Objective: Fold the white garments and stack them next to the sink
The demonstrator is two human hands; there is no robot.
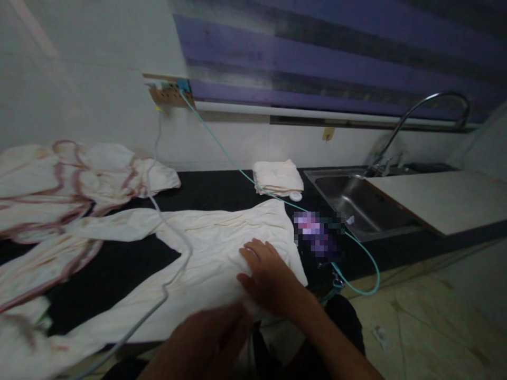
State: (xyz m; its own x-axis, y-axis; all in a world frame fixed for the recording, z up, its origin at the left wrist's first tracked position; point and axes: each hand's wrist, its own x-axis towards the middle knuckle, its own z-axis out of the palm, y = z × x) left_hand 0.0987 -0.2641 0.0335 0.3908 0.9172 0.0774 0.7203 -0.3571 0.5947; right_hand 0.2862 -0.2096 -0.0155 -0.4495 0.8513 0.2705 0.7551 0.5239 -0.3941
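A cream garment (pixel 198 274) lies spread on the black counter, with two long narrow parts reaching to the left. My right hand (pixel 267 274) rests on its right part, fingers somewhat apart and pressing lightly on the fabric; nothing shows in its grasp. Down at the front edge, my left hand (pixel 216 332) is dark and smeared by motion beside the cloth, close to my right hand. Its fingertips are too blurred to read. A grey cable (pixel 186 258) crosses over the garment.
Crumpled cream cloths with reddish-brown edging (pixel 114 163) cover the counter's left end. A folded cloth stack (pixel 277 177) sits by the wall. To the right are a phone-like object with a pixelated surface (pixel 317 235), a teal cable (pixel 378 274), a steel sink (pixel 356 203) and a pale board (pixel 443 200).
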